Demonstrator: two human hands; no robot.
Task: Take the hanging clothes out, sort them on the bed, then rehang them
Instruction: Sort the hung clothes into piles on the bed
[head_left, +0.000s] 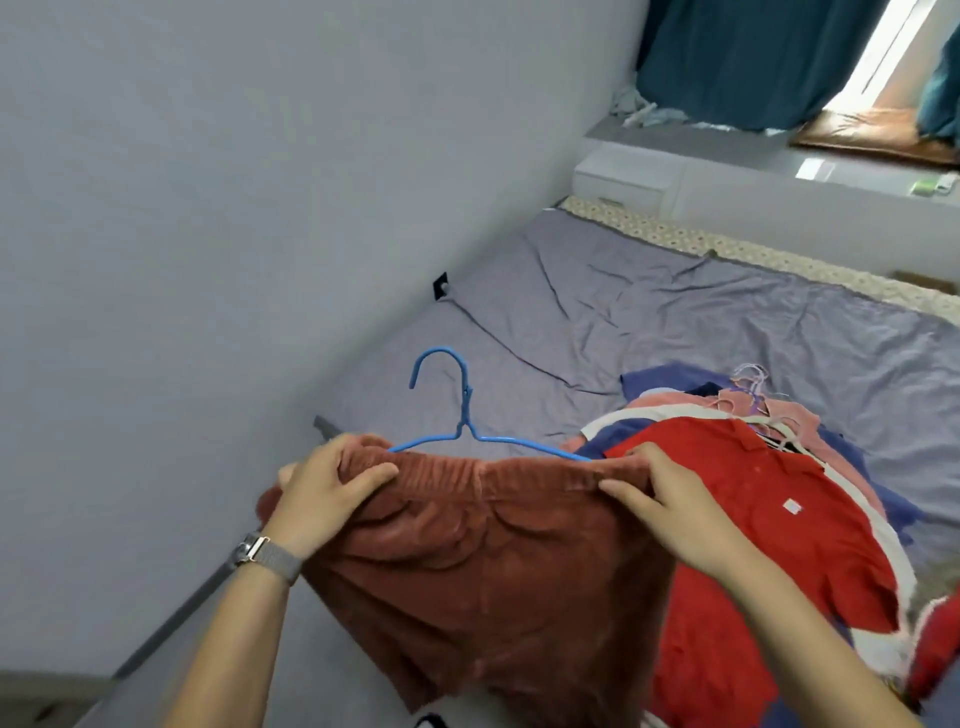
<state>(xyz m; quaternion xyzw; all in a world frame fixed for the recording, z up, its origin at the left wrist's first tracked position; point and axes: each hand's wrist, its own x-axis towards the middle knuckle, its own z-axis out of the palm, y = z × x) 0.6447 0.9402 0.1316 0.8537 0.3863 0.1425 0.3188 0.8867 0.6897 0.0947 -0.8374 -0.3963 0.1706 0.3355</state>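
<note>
**Rust shorts held on a blue hanger above the bed**

Nearest the camera, two bare forearms reach forward over the bed (727, 322). The left wrist wears a watch (262, 555) with a grey woven band. Both hands hold a pair of rust-brown corduroy shorts (467, 561) by the elastic waistband, stretched out between them. The left hand (324, 493) grips the waistband's left end, fingers curled over the front and thumb tucked behind the cloth. The right hand (660, 499) pinches the waistband's right end, fingers curled down over the fabric. The legs of the shorts hang toward the bed's near edge.

A blue wire hanger (460, 415) sits in the waistband: its shoulders disappear into the cloth at both ends, and its hook stands upright above the middle, open to the left.

Just beyond the right hand, toward the bed's right side, lies a heap of clothes. On top is a red polo shirt (753, 514), collar pointing away, with a small pale label on its chest. Under it show white, pink and dark blue garments (660, 376), with pale hangers (753, 395) tangled at the far end of the heap.

The far part of the bed carries a wrinkled grey sheet. A dark cable (514, 343) runs across it from a wall socket (440, 286) at the left edge. Behind the bed's far edge stand a white drawer unit (618, 179) and teal curtains (737, 57).
</note>
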